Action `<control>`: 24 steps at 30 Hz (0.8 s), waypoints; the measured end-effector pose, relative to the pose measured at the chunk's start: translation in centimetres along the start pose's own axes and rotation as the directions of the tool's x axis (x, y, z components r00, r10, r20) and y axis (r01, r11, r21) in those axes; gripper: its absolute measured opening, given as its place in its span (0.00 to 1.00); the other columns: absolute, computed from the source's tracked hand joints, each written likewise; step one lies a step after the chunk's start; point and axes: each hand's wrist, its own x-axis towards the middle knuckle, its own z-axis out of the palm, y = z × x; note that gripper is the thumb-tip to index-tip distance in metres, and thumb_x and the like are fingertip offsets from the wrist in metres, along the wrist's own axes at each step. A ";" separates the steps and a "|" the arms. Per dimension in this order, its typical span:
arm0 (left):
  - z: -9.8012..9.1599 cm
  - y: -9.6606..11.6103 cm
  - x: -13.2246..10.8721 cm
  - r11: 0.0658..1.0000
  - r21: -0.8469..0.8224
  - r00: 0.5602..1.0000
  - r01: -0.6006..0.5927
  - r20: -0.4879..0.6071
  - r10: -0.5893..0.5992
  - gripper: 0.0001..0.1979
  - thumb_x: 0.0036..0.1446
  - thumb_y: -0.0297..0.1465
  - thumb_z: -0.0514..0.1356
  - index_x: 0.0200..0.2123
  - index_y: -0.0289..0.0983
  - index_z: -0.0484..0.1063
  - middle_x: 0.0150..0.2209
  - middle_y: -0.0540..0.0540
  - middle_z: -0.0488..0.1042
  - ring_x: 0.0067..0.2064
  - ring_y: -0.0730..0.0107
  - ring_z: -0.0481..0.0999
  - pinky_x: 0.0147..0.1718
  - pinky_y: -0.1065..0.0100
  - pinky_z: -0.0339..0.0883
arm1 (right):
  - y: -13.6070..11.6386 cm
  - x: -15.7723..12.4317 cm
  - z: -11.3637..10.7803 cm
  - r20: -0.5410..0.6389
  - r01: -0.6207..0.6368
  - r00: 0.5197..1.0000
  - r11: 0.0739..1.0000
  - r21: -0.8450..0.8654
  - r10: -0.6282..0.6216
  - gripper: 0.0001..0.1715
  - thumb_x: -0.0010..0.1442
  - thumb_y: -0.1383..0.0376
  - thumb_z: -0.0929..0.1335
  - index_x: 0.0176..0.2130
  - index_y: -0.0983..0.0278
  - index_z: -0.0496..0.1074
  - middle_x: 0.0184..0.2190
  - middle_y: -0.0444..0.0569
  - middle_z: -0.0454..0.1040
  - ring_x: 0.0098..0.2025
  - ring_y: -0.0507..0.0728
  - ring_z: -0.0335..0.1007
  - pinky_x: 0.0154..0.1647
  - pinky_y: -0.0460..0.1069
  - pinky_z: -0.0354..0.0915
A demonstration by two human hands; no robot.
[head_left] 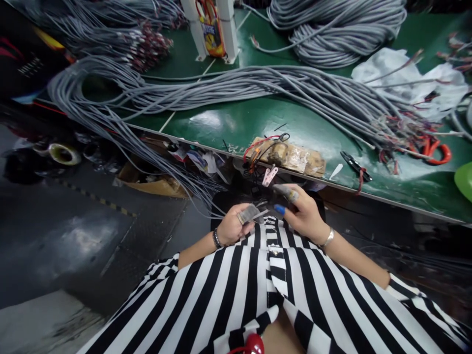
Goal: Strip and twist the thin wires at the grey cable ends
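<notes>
My left hand [233, 225], in front of my striped shirt, is closed on a grey cable [262, 213] whose end pokes out past the fingers. A grey wrap covers my left thumb, and the fingers beneath are partly hidden. To its right is my right hand [305, 212], with a grey cover on the index finger and blue tape on the thumb. Those two fingertips stand apart, and I make out nothing held between them. Just beyond the hands, a pink clip [270, 176] sits at the bench edge by a taped wooden block [295, 158].
A long bundle of grey cables [206, 88] crosses the green bench [221, 125] and droops off its left side. Black-handled cutters [354, 166] and a red-orange coiled loop [437, 151] lie right. Coiled cable [332, 34] and a white holder [230, 39] stand behind.
</notes>
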 end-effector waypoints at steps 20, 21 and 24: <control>-1.4 1.5 -0.3 0.778 0.557 0.949 -0.290 0.273 0.158 0.16 0.51 0.42 0.64 0.33 0.33 0.77 0.31 0.43 0.77 0.33 0.68 0.75 0.35 0.70 0.69 | 0.8 1.8 2.3 0.208 -0.442 0.897 0.815 0.374 0.391 0.24 0.52 0.47 0.68 0.24 0.64 0.62 0.20 0.40 0.57 0.24 0.48 0.48 0.25 0.45 0.52; -1.4 1.5 -0.3 0.771 0.558 0.937 -0.308 0.321 0.142 0.16 0.52 0.42 0.64 0.33 0.33 0.77 0.31 0.43 0.77 0.33 0.68 0.75 0.35 0.70 0.69 | 0.9 2.0 2.7 0.226 -0.455 0.890 0.806 0.379 0.396 0.25 0.51 0.46 0.69 0.23 0.64 0.62 0.20 0.40 0.57 0.24 0.47 0.49 0.25 0.44 0.52; -1.3 1.8 -0.3 0.734 0.584 0.928 -0.348 0.327 0.180 0.15 0.52 0.41 0.63 0.32 0.33 0.78 0.29 0.43 0.77 0.31 0.68 0.75 0.34 0.70 0.69 | 1.4 2.4 3.4 0.219 -0.500 0.866 0.762 0.412 0.450 0.28 0.48 0.44 0.70 0.23 0.65 0.62 0.19 0.40 0.57 0.23 0.46 0.48 0.22 0.44 0.49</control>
